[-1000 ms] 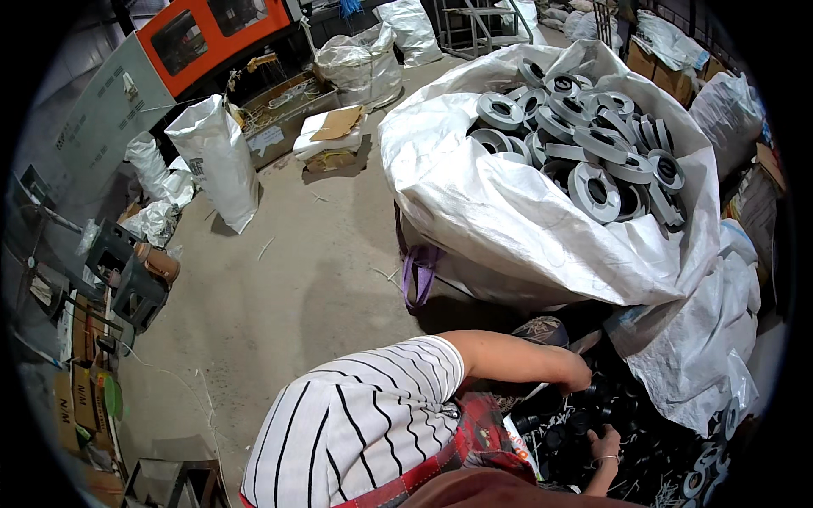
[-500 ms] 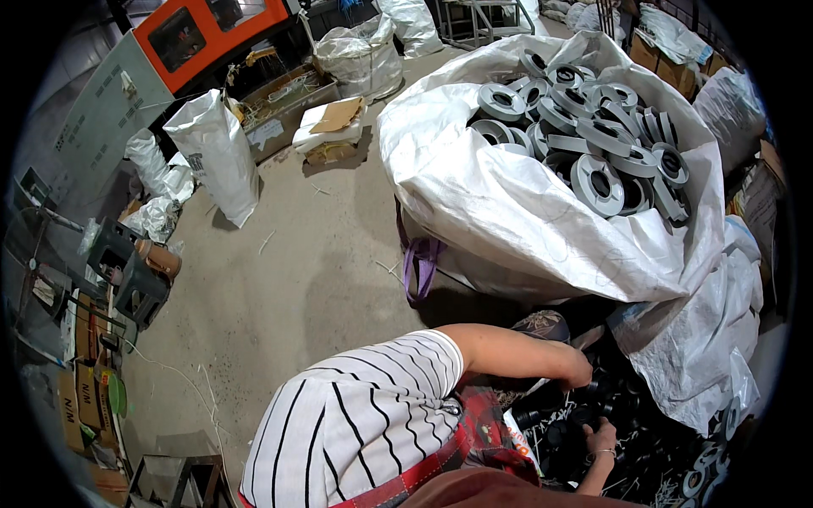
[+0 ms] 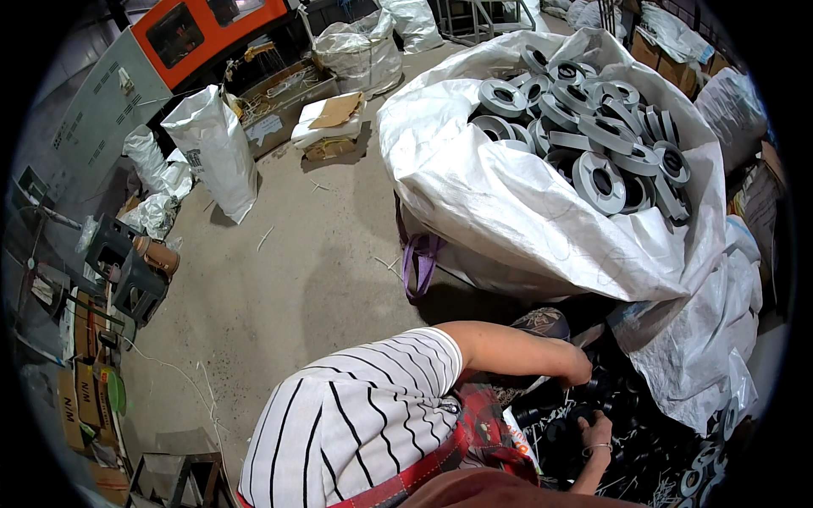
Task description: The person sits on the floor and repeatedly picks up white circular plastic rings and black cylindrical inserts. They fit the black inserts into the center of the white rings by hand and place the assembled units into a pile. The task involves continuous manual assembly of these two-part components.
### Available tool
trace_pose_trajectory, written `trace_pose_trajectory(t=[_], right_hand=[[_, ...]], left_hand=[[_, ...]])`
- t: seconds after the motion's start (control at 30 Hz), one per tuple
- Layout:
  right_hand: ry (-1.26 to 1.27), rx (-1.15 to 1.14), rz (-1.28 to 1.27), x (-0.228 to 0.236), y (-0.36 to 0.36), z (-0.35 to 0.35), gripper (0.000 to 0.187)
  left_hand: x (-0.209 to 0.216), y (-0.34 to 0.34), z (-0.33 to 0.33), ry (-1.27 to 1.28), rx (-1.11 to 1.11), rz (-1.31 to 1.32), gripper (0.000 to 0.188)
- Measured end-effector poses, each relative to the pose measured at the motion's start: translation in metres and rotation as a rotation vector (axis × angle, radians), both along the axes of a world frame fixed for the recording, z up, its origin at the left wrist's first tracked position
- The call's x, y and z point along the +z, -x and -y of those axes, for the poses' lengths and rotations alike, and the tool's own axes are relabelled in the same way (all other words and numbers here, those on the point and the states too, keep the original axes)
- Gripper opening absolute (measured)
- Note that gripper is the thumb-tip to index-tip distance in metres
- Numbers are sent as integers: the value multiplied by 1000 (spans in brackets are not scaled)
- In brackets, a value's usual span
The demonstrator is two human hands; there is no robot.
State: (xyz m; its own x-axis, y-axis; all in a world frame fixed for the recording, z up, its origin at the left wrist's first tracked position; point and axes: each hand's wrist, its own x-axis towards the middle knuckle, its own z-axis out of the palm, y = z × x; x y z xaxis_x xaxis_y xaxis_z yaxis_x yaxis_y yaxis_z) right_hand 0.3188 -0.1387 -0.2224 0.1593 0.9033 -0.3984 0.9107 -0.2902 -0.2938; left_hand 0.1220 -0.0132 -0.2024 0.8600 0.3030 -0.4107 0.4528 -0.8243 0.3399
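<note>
1. Head view, work area: black round parts lie heaped at the lower right, with thin pale scraps scattered among them.
2. Head view, hands: the left hand reaches over the heap's upper edge, fingers curled downward; what they pinch, if anything, cannot be told. The right hand, a bracelet at its wrist, lies just below it, fingers bent against a dark round part; whether they grip it is unclear. The two hands are near each other but apart.
3. Head view, surroundings: beyond the heap, a large white sack holds grey rings. A purple strap hangs at its side, above the bare floor.
</note>
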Motion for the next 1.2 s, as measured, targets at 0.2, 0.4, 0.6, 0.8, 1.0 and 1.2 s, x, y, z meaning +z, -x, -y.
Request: trace_pose_trajectory(t=[0.2, 0.4, 0.6, 0.8, 1.0, 1.2], right_hand=[[-11, 12, -28, -3, -4, -1, 46], [-22, 14, -39, -6, -6, -2, 45], [-19, -12, -58, -5, -7, -1, 46], [-28, 9, -42, -7, -8, -3, 47], [-21, 8, -34, -4, -8, -3, 48], [-39, 14, -37, -6, -8, -3, 46]], left_hand=[[2, -2, 1, 3, 3, 3, 31], [-1, -2, 0, -6, 1, 12, 31], [8, 1, 1, -5, -1, -3, 32], [3, 0, 2, -15, 13, 16, 31], [4, 0, 1, -12, 13, 32, 32], [5, 1, 1, -15, 6, 25, 32]])
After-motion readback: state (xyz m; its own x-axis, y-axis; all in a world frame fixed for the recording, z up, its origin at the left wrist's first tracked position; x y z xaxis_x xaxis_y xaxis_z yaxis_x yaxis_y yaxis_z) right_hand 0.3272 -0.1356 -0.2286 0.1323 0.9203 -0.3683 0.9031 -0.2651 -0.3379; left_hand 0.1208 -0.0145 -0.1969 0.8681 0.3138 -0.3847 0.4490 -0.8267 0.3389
